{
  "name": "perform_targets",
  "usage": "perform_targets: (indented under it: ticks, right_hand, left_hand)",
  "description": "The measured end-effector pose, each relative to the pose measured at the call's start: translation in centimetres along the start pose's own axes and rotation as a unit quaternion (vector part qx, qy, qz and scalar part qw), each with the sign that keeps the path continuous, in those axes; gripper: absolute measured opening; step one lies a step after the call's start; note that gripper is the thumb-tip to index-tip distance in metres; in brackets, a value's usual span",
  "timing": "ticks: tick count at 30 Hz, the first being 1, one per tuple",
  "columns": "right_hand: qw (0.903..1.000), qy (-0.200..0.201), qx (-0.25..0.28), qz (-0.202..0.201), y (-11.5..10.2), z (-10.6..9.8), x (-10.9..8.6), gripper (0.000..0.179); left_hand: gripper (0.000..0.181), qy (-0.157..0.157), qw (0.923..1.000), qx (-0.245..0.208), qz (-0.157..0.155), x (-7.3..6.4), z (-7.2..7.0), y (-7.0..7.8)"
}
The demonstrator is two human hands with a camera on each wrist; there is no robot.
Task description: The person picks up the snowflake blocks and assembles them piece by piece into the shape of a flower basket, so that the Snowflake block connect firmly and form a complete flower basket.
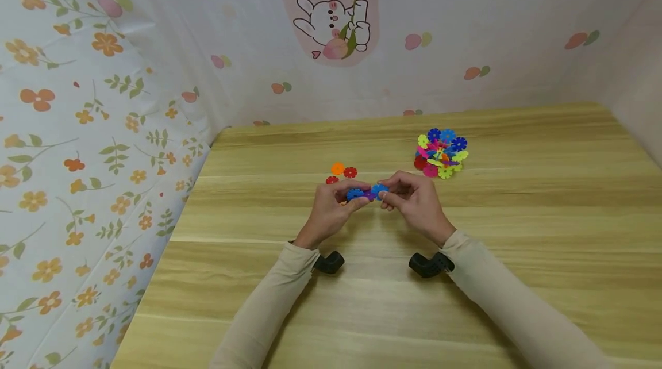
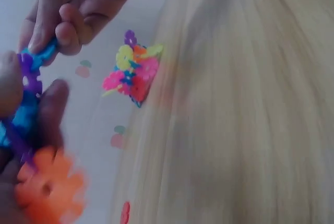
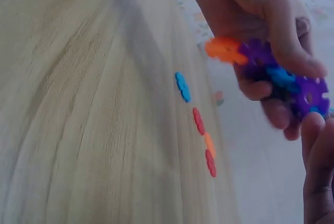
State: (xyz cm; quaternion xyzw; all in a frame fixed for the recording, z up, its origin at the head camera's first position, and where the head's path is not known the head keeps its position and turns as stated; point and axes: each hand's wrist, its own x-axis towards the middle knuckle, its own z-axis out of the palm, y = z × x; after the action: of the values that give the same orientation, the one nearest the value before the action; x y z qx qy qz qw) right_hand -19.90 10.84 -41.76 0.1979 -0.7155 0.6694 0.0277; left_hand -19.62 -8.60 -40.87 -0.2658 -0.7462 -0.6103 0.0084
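My left hand (image 1: 330,208) grips a short chain of slotted plastic snowflake discs between thumb and fingers. Blue, purple and orange pieces make up the chain; its orange disc (image 2: 49,188) sticks out below the left hand in the left wrist view. A purple disc (image 3: 309,96) shows near the chain's other end, past the left thumb. There my right hand (image 1: 416,203) pinches a blue disc (image 1: 380,191) between thumb and fingertips, right up against the purple one. The left fingers hide part of the chain's middle.
Beyond the left hand lie loose discs: an orange disc (image 1: 338,168), two red ones, and a blue disc (image 3: 182,86) seen in the right wrist view. A many-coloured cluster of joined discs (image 1: 441,153) stands at the back right of the wooden table (image 1: 527,208). Printed cloth hangs behind.
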Motion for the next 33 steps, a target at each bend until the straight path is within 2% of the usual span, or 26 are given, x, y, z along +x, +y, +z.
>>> perform_targets:
  ticks: [4, 7, 9, 14, 19, 21, 24, 26, 28, 30, 33]
  right_hand:
    - [0.9999, -0.007, -0.007, 0.009, 1.0, -0.3, 0.4, 0.017]
    - [0.9999, -0.005, 0.001, 0.015, 1.3, -0.2, 0.9, 0.018]
    - [0.9998, -0.01, 0.002, 0.017, 1.3, 0.0, 1.1, 0.018]
    - [0.9993, -0.035, -0.001, 0.013, 1.3, 0.5, 1.4, 0.021]
    - [0.9962, -0.082, -0.007, 0.026, 1.7, 0.1, 2.4, 0.021]
    - [0.9943, -0.095, -0.026, 0.041, 2.1, -0.5, 3.2, 0.02]
    - [0.9885, -0.104, -0.081, 0.074, 3.0, -1.2, 4.9, 0.02]
    - [0.9798, -0.112, -0.135, 0.095, 3.5, -1.1, 6.0, 0.021]
    - [0.9637, -0.125, -0.216, 0.096, 4.1, -0.7, 7.1, 0.022]
    - [0.942, -0.142, -0.291, 0.088, 4.3, 0.2, 8.1, 0.025]
    - [0.9015, -0.167, -0.393, 0.07, 4.7, 1.7, 9.2, 0.03]
  left_hand:
    - [0.025, -0.046, 0.9974, -0.043, -0.035, 0.2, -0.5, 0.0]
    - [0.036, -0.062, 0.9925, -0.087, -0.059, 0.5, -1.3, 0.2]
    - [0.042, -0.069, 0.9911, -0.093, -0.066, 0.7, -1.7, 0.3]
    - [0.031, -0.071, 0.9937, -0.047, -0.074, 0.5, -2.0, 0.3]
    - [0.027, -0.056, 0.9942, -0.064, -0.066, 0.3, -2.4, -0.1]
    - [0.028, -0.047, 0.9945, -0.074, -0.057, 0.4, -2.7, -0.1]
    - [0.031, -0.041, 0.9962, -0.065, -0.041, 0.4, -3.3, 0.1]
    - [0.033, -0.036, 0.997, -0.059, -0.035, 0.4, -3.8, 0.2]
    - [0.035, -0.027, 0.9978, -0.05, -0.035, 0.2, -4.2, 0.3]
    - [0.036, -0.018, 0.998, -0.045, -0.039, 0.0, -4.5, 0.4]
    - [0.036, -0.014, 0.998, -0.043, -0.044, -0.3, -4.8, 0.2]
